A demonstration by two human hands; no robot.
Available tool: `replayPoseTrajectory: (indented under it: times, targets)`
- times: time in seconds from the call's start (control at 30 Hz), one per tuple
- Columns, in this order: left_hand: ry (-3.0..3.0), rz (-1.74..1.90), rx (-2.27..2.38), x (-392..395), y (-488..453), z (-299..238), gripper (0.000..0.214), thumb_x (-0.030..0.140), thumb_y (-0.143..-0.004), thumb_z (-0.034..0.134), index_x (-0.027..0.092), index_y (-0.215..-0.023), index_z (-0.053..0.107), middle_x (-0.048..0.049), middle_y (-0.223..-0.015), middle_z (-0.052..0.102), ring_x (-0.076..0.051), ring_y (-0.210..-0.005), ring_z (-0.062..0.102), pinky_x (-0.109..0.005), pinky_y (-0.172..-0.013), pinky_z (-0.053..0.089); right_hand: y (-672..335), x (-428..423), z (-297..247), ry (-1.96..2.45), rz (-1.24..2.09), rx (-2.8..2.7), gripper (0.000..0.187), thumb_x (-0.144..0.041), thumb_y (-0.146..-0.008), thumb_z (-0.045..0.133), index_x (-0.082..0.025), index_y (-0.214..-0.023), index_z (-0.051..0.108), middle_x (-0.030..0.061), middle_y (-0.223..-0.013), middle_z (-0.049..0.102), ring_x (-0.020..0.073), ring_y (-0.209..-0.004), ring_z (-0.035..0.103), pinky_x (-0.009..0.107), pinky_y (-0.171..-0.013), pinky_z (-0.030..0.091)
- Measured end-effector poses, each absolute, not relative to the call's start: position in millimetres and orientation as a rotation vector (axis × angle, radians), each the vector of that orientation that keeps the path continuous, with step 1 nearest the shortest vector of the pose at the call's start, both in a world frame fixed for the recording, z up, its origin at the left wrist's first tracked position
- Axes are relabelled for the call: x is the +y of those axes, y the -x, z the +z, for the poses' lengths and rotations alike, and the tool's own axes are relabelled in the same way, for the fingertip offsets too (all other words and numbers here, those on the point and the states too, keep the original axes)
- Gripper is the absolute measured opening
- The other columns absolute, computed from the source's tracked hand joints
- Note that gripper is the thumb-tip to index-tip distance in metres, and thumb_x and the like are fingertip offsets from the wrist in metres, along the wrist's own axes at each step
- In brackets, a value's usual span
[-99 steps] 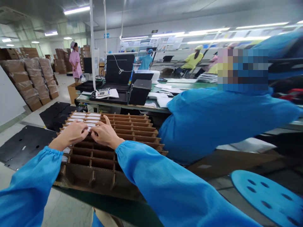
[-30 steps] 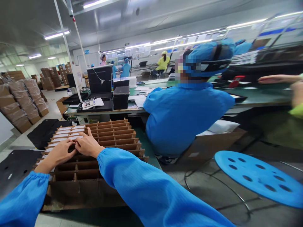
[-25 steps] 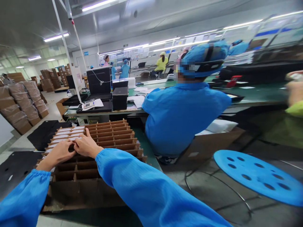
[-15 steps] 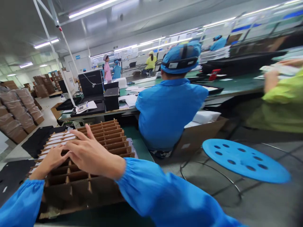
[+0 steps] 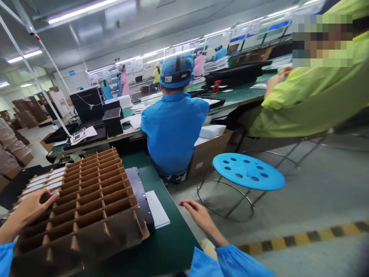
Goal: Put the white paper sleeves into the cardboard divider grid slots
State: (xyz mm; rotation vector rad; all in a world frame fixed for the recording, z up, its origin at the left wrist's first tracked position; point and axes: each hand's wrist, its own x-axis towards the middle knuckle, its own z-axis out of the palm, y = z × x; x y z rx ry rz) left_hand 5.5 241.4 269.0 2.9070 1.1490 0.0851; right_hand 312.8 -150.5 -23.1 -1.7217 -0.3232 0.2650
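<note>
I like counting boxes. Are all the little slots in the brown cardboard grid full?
No, mostly empty. The cardboard grid shows bare brown slots; only the far-left column holds white cards, beside the left hand.

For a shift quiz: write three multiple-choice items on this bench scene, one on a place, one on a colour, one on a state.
1. Where is the left hand?
A. on the cardboard divider grid
B. on the stool
C. on the floor

2. What colour is the round stool?
A. red
B. blue
C. black

3. How is the right hand?
A. gripping a box
B. open and holding nothing
C. pressing a calculator

Answers: 1 A, its fingers lie on the grid's left side; 2 B, the perforated seat is bright blue; 3 B, it hangs past the green table edge, fingers loose.
</note>
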Motion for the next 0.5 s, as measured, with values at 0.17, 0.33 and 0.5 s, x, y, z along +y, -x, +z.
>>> replayPoseTrajectory:
  times: [0.17, 0.33, 0.5]
  targets:
    - [-2.941, -0.034, 1.197, 225.8, -16.0, 283.6, 0.058, 0.070, -0.080, 0.032, 0.021, -0.074, 0.062, -0.0031, -0.077, 0.070, -0.027, -0.081, 0.063, -0.040, -0.083, 0.049, -305.2, -118.8, -116.6, 1.882, 0.435, -0.170, 0.026, -0.034, -0.065, 0.050, -0.016, -0.076, 0.067, 0.0153, -0.089, 0.073, 0.0299, -0.092, 0.068, 0.040, -0.088, 0.052]
    - [-2.947, -0.040, 1.168, 223.7, -17.6, 287.5, 0.059, 0.069, -0.081, 0.032, 0.020, -0.081, 0.065, -0.0045, -0.088, 0.072, -0.026, -0.088, 0.065, -0.035, -0.085, 0.051, -301.8, -74.1, -140.8, 2.069, 0.578, -0.124, 0.041, -0.026, -0.071, 0.055, -0.005, -0.105, 0.063, 0.0232, -0.116, 0.064, 0.0326, -0.119, 0.055, 0.038, -0.102, 0.041]
    - [-3.013, 0.447, 1.019, 212.8, 21.5, 274.9, 0.068, 0.070, -0.077, 0.039, 0.015, -0.111, 0.058, -0.0104, -0.120, 0.063, -0.029, -0.116, 0.056, -0.047, -0.107, 0.040, -312.9, -44.5, -151.7, 2.170, 0.789, -0.162, 0.027, -0.026, -0.076, 0.065, -0.011, -0.099, 0.066, 0.0154, -0.111, 0.067, 0.0289, -0.114, 0.059, 0.039, -0.098, 0.042]
